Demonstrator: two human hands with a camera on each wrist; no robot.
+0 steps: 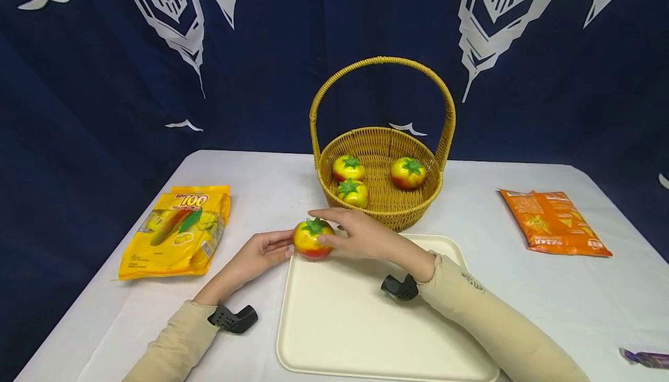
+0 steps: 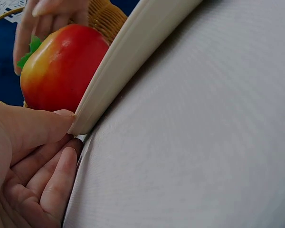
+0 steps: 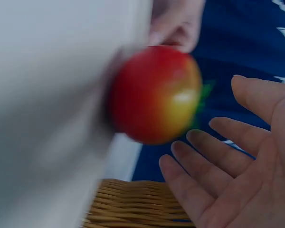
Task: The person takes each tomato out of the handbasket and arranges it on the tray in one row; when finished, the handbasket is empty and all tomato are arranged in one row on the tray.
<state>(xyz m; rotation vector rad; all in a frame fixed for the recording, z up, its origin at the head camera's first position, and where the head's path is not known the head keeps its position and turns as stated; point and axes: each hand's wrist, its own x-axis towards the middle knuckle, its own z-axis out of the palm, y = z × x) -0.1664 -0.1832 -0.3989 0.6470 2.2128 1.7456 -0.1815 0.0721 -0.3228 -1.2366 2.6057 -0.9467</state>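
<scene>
A yellow-and-red toy tomato (image 1: pixel 312 239) with a green leafy top sits at the far left corner of a cream tray (image 1: pixel 366 335). My left hand (image 1: pixel 261 252) is at that corner; in the left wrist view its thumb lies on the tray rim (image 2: pixel 97 102) and its curled fingers are below, pinching the edge beside the tomato (image 2: pixel 66 66). Spread around the tomato's right side is my right hand (image 1: pixel 360 234). In the right wrist view its fingers (image 3: pixel 218 147) are extended, with a gap between them and the tomato (image 3: pixel 154 95).
Behind the tray stands a wicker basket (image 1: pixel 381 144) with a tall handle, holding 3 similar tomatoes (image 1: pixel 409 173). A yellow snack bag (image 1: pixel 175 231) lies on the left, an orange snack bag (image 1: pixel 555 222) on the right. A purple-wrapped item (image 1: pixel 648 359) is near the right edge.
</scene>
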